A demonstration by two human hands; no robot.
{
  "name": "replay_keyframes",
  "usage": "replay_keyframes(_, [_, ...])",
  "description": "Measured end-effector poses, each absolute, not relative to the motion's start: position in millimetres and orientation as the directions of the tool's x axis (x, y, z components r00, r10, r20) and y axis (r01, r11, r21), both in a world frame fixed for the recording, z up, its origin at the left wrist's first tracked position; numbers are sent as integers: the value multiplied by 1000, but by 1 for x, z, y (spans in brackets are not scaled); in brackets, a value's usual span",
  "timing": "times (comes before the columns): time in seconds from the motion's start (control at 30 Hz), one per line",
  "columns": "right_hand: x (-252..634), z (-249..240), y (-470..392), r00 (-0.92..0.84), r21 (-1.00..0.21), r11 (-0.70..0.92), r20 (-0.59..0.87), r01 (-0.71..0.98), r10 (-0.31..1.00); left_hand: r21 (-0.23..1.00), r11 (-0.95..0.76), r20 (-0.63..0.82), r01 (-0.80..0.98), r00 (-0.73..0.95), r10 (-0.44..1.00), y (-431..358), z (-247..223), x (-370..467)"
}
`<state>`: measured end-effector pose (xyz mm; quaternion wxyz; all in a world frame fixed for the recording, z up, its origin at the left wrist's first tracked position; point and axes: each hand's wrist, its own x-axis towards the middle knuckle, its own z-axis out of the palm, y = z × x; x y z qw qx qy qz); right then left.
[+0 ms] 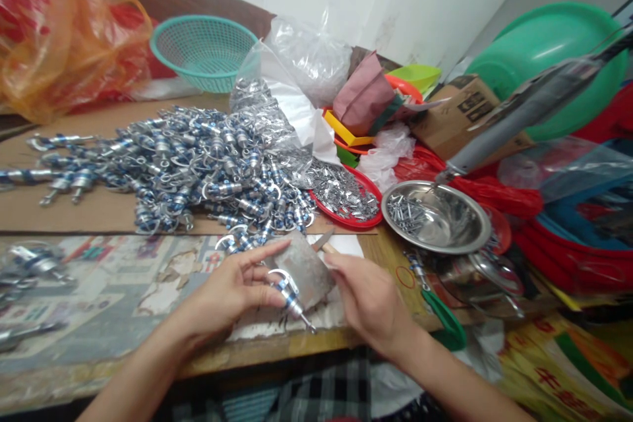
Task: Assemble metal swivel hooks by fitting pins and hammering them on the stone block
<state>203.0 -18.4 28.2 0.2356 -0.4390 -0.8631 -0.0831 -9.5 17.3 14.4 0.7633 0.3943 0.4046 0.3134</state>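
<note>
My left hand point(247, 283) pinches a blue-and-silver metal fitting point(289, 295) with a curved white-silver band and a thin stem pointing down right. The fitting is above a worn grey metal plate point(316, 280) at the table's front edge. At the plate's right corner my right hand point(368, 293) is closed, thumb and fingers together; what it holds, if anything, is hidden. Just beyond those fingers shows a small pointed blade point(324, 239) beside a wooden piece. A large heap of similar fittings point(198, 165) lies on cardboard behind my left hand.
A red tray point(370, 211) of small metal pieces and a steel bowl point(462, 247) with metal pins stand right of the heap. A grey tool point(524, 115) hangs over the bowl. Farther back are a turquoise basket point(205, 69), plastic bags and a green basin point(568, 53).
</note>
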Motion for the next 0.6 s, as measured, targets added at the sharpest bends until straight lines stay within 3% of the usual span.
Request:
replay_keyframes(0.1, [238,9,-11,-236,-180,283,244,942,941,855,495,-378,-152,471,797,18,13,-10])
replay_keyframes(0.2, [257,2,-13,-155,-320,153,19,935,988,854,498,-382,-149,469,796,18,13,-10])
replay_keyframes(0.3, [257,18,-23,-109,-442,160,139,882,984,857,495,-381,-144,470,796,18,13,-9])
replay_keyframes(0.37, [249,35,-32,-144,-480,279,300,832,943,857,495,-381,-143,472,795,18,14,-9])
replay_keyframes(0.47, [236,54,-47,-247,-438,499,514,748,821,856,492,-371,-156,476,797,17,15,-10])
replay_keyframes(0.53, [230,55,-54,-365,-380,575,496,725,788,857,488,-364,-165,477,800,16,15,-10])
replay_keyframes(0.6, [226,51,-59,-467,-333,583,368,741,804,857,486,-361,-173,472,804,16,14,-11])
